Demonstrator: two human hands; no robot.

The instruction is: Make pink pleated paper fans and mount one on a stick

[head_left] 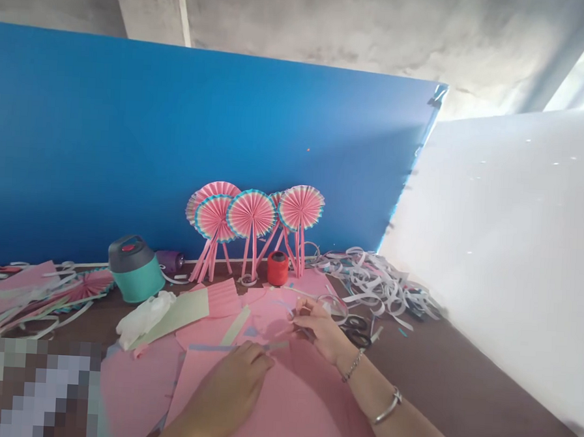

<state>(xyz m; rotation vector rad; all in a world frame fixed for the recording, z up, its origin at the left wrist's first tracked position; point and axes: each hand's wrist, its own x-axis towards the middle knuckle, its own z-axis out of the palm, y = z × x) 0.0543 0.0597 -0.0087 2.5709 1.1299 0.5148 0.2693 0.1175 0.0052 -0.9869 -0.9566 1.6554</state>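
My left hand (pixel 237 385) rests palm down on a large pink paper sheet (pixel 306 411), its fingers lying together near the sheet's far edge. A grey-blue strip (pixel 210 348) runs along that edge and passes under the fingers. Just beyond the sheet's edge, my right hand (pixel 318 325) is raised with thumb and fingers pinched. A thin pale strip (pixel 287 309) appears to be in that pinch, though it is faint. More pink paper (pixel 268 308) and a pale green piece (pixel 236 325) lie past the hands. Black-handled scissors (pixel 356 329) are beside my right wrist.
Several pink pleated paper fans (pixel 252 214) on sticks lean against the blue partition (pixel 130 138). A red spool (pixel 277 268) stands before them. A teal container (pixel 136 270) and crumpled white plastic (pixel 144 318) are at left. Curled white strips (pixel 371 281) pile up at right.
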